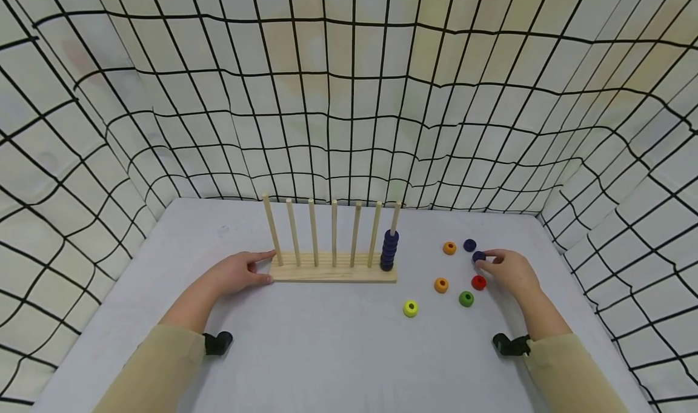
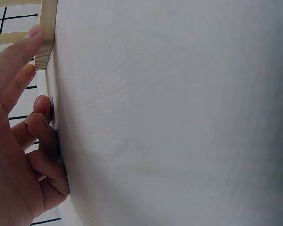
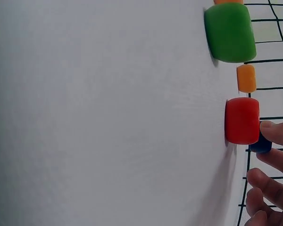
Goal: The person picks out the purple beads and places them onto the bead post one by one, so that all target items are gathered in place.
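Note:
A wooden peg rack (image 1: pixel 332 272) with several upright pegs stands on the table. Dark blue beads (image 1: pixel 389 251) are stacked on its rightmost peg; the other pegs are bare. My left hand (image 1: pixel 240 272) holds the rack's left end between thumb and index finger, the thumb at the front corner. In the left wrist view, its other fingers curl loosely against the table. My right hand (image 1: pixel 511 271) pinches a dark blue bead (image 1: pixel 478 256) between thumb and index finger. That bead is partly hidden behind a red bead (image 3: pixel 242 121) in the right wrist view.
Another dark blue bead (image 1: pixel 469 244) lies just behind the pinched one. Around it are two orange beads (image 1: pixel 449 248), a green bead (image 1: pixel 466 298) and a yellow bead (image 1: pixel 411 308). Black netting (image 1: pixel 349 98) over pale walls encloses the white table (image 1: pixel 327 352) at the back and sides.

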Demonstrator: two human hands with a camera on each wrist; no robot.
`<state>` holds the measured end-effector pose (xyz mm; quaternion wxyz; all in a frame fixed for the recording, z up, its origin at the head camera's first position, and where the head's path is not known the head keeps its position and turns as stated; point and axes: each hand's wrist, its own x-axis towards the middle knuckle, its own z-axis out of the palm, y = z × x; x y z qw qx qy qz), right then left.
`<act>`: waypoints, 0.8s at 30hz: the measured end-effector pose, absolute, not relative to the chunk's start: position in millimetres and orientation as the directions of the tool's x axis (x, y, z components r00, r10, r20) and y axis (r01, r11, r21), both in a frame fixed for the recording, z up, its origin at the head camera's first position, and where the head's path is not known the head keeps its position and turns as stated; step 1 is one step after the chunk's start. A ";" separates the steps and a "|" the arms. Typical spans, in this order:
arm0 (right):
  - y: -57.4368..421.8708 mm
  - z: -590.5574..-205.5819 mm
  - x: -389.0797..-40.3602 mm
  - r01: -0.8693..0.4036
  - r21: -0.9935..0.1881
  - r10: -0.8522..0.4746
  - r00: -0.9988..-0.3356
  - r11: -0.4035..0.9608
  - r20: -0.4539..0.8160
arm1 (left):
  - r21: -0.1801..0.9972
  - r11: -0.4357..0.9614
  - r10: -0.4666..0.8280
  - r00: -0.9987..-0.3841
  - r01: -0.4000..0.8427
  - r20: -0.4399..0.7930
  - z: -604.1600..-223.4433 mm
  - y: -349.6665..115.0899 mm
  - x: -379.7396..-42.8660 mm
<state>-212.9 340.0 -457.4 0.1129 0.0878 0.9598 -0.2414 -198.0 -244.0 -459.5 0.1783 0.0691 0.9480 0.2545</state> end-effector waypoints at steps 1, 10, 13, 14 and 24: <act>339.7 -456.8 -212.9 0.218 -0.442 0.111 -0.961 0.870 -0.255 | 0.507 0.861 0.222 -0.927 0.041 -0.302 -459.1 -243.7 -197.8; 332.9 -449.8 -212.0 0.175 -0.429 0.089 -0.973 0.886 -0.213 | 0.505 0.862 0.225 -0.929 0.050 -0.292 -460.7 -244.3 -198.1; 328.4 -445.6 -210.5 0.168 -0.431 0.088 -0.976 0.886 -0.199 | 0.509 0.860 0.226 -0.929 0.049 -0.292 -461.7 -245.2 -198.3; 326.8 -444.0 -209.9 0.167 -0.432 0.089 -0.977 0.886 -0.195 | 0.509 0.859 0.226 -0.929 0.049 -0.292 -462.2 -245.4 -198.4; 308.3 -423.8 -203.6 0.122 -0.446 0.068 -0.988 0.887 -0.136 | 0.506 0.861 0.227 -0.928 0.050 -0.294 -463.4 -245.7 -199.2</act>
